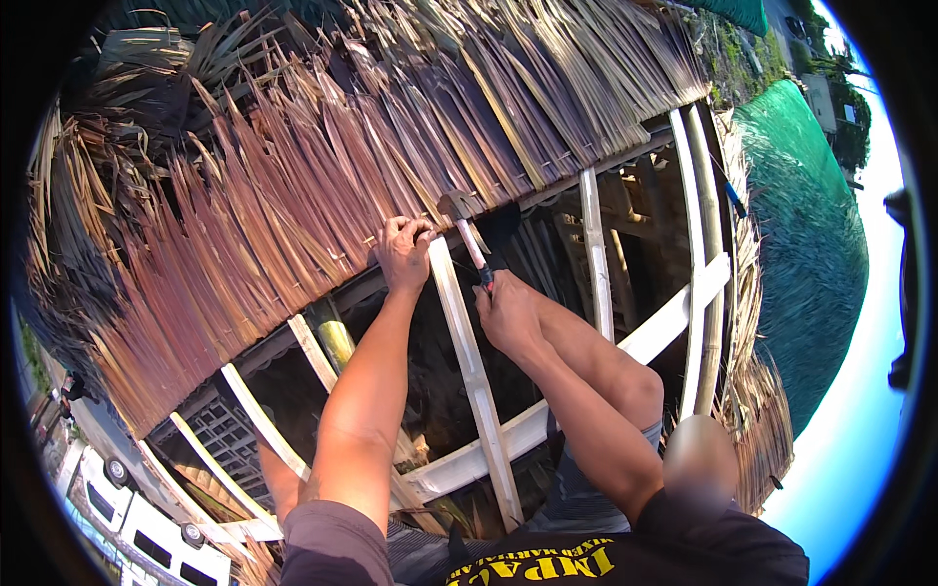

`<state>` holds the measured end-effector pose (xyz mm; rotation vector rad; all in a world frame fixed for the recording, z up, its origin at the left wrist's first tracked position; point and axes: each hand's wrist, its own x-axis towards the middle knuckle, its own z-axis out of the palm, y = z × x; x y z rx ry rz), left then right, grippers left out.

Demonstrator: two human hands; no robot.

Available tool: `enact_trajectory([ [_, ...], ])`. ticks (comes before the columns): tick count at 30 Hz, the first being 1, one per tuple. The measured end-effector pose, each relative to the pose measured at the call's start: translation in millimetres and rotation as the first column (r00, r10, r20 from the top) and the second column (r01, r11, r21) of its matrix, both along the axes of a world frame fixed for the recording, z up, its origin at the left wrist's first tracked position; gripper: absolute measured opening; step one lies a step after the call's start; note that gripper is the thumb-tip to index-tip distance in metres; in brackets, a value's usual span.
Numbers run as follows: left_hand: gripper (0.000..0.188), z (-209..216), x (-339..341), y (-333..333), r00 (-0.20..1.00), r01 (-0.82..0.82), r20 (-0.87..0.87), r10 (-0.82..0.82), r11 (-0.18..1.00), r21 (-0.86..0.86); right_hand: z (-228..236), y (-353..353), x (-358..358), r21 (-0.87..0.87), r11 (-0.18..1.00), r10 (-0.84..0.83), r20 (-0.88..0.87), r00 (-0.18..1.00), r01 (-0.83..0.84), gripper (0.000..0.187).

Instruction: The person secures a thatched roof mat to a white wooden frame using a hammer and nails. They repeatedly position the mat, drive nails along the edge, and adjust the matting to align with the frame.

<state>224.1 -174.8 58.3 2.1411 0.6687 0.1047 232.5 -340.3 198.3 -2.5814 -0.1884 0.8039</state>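
My right hand [506, 311] grips the handle of a hammer [467, 232], whose dark metal head sits just above the top end of a pale wooden rafter [474, 366]. My left hand [403, 254] presses on the lower edge of the dried palm-leaf thatch [322, 166], fingers curled at the rafter's top, right beside the hammer head. Whether the fingers pinch a nail there is too small to tell. My knee [625, 381] rests on the roof frame to the right of the rafter.
Bare pale rafters and a cross batten [674, 313] form an open roof frame with dark space below. A bamboo pole [705, 215] runs along the right edge. A green net-covered roof [811, 244] lies to the right. White vehicles [137, 527] stand far below at lower left.
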Motion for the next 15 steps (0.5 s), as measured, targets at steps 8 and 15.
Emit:
enact_trajectory([
  [8, 0.017, -4, -4, -5, 0.997, -0.022, 0.069, 0.016, 0.996, 0.087, 13, 18, 3, -0.03, 0.994, 0.101, -0.016, 0.995, -0.102, 0.019],
  [15, 0.017, -11, -6, -4, 0.999, -0.044, 0.011, 0.043, 0.997, 0.068, 6, 17, -3, -0.007, 1.0, 0.015, -0.085, 0.996, -0.015, 0.02],
])
